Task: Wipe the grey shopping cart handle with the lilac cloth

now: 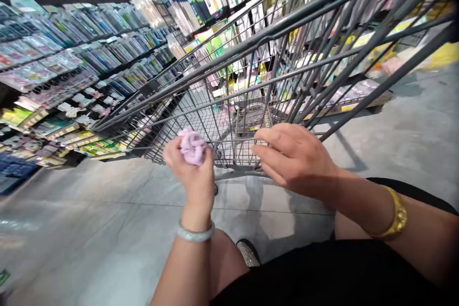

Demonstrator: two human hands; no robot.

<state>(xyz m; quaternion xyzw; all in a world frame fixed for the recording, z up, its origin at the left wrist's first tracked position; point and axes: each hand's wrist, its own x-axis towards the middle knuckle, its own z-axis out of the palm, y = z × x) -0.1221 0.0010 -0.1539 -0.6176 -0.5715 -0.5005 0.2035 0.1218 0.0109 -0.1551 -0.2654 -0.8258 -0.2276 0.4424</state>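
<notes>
A crumpled lilac cloth (193, 147) is bunched in my left hand (188, 162), with the fingers and thumb wrapped round it. My right hand (296, 160) is closed at the near side of the grey wire shopping cart (229, 88), its fingers bent and drawn together. Whatever it may hold is hidden, and I cannot tell whether the fingertips touch the cart's wires. A pale bangle (195, 234) circles my left wrist, and a gold bracelet (397, 213) is on my right forearm.
Store shelves (89, 50) packed with packaged goods run along the left. Another display (229, 52) stands behind the cart. Grey concrete floor (89, 220) lies below, and my shoe (247, 251) shows beneath my hands. Yellow and pink items (423, 60) are at the far right.
</notes>
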